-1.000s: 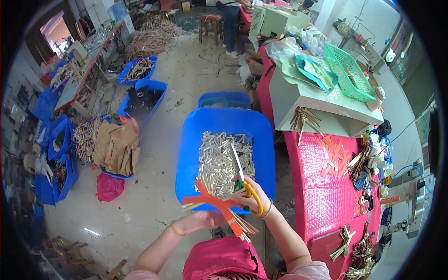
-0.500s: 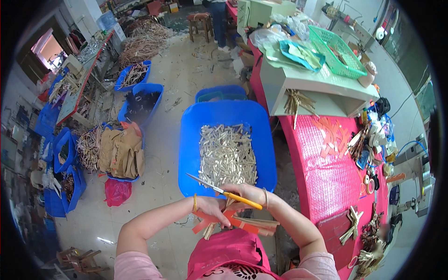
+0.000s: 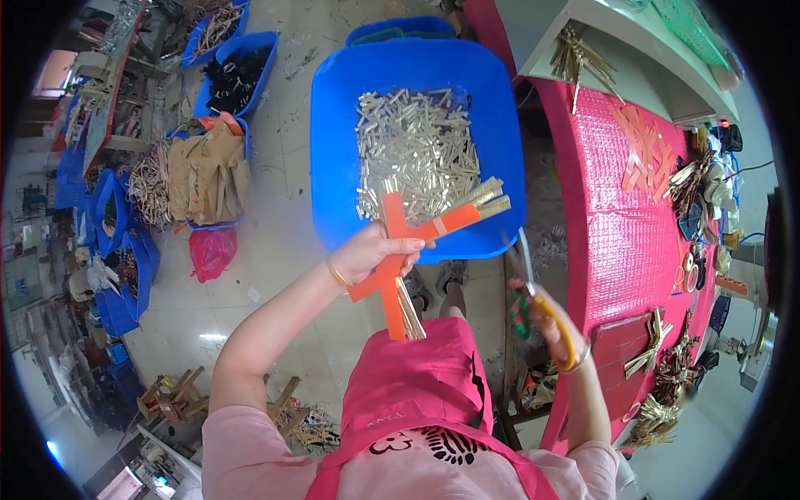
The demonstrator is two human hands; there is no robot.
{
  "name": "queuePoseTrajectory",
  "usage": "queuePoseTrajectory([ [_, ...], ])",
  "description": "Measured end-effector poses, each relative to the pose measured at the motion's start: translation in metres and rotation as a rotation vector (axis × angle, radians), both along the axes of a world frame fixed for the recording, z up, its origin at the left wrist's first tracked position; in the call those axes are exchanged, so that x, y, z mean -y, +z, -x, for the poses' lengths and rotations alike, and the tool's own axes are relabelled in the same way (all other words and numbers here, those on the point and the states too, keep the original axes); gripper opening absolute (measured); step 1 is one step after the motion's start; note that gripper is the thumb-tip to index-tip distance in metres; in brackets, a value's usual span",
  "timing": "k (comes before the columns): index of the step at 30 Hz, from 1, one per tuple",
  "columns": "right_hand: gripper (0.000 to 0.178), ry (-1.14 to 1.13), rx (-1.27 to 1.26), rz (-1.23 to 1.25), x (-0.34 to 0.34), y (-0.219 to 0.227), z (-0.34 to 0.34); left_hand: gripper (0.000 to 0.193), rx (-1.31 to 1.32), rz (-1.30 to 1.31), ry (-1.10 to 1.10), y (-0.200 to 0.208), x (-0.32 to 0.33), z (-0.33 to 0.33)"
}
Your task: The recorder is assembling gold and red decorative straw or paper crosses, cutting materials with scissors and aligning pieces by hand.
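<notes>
My left hand [image 3: 372, 252] grips crossed bundles of gold strips [image 3: 485, 200] with flat orange strips [image 3: 394, 212] lying over them. The bundles reach over the near edge of a large blue tub [image 3: 335, 158]. Inside that tub lies a heap of short cut gold pieces [image 3: 417, 146]. Out to the right, beside the pink-covered table, my right hand [image 3: 557, 327] is closed on scissors [image 3: 546, 310] with a yellow-orange handle and a green one. Their blades point away from me and are blurred, apart from the strips.
On the pink table [image 3: 600, 275] at right lie more orange strips [image 3: 642, 154], a dark red board [image 3: 614, 358] and gold bundles. A pale cabinet [image 3: 633, 54] stands at its far end. Blue bins [image 3: 267, 67] and a pink bag [image 3: 212, 252] sit at left.
My right hand has swung right with the scissors, away from the strips. My left hand has turned the crossed bundles and moved them up over the tub's edge. The view has tilted downward.
</notes>
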State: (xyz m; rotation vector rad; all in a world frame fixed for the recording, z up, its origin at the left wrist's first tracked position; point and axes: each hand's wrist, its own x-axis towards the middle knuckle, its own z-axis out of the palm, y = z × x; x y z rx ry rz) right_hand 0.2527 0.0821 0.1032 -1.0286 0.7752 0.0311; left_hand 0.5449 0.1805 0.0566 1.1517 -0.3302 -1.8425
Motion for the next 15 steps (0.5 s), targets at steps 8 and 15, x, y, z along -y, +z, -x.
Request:
queuePoseTrajectory([
  [8,0.087,0.062,0.011,0.036,0.007,-0.033,-0.038,0.028,-0.021,-0.052,-0.010,-0.010,-0.002,0.003],
  [15,0.094,0.142,-0.033,0.148,0.020,-0.040,-0.059,0.027,-0.005,-0.002,-0.038,-0.011,-0.006,0.001],
])
